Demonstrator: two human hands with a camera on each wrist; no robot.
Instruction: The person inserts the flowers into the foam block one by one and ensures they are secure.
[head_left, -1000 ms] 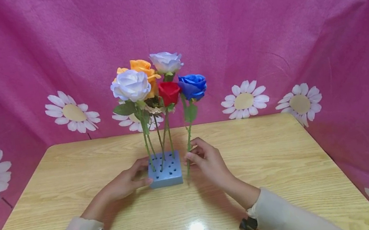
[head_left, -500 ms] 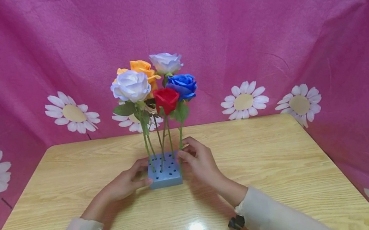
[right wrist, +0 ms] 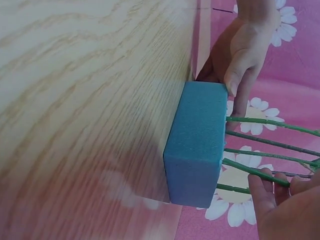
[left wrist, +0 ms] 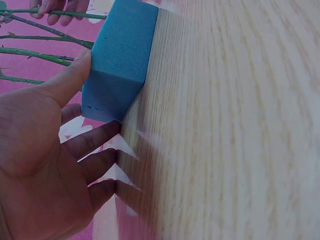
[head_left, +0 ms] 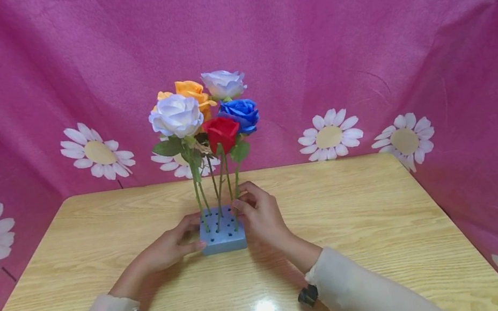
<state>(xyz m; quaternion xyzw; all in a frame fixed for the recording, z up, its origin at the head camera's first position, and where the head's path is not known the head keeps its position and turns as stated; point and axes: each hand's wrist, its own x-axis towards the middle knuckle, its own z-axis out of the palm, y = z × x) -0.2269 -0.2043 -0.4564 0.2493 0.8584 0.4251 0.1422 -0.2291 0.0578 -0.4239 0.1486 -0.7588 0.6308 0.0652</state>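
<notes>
My right hand pinches the green stem of a blue rose between thumb and fingers. In the right wrist view the pinched stem meets the top face of a blue foam block with several holes; how deep it sits cannot be told. My left hand rests against the block's left side, thumb at its top edge and the other fingers spread, as the left wrist view shows. Standing in the block are a red rose, pale lavender roses and orange roses.
The block stands on a light wooden table, towards the middle. Behind and beside the table hangs a pink cloth printed with white daisies. Rose heads and leaves crowd together above the block.
My right hand has moved left with the blue rose, from beside the block to above its right part. The stem's lower end now meets the block. The red rose's head has shifted slightly left; the left hand stays.
</notes>
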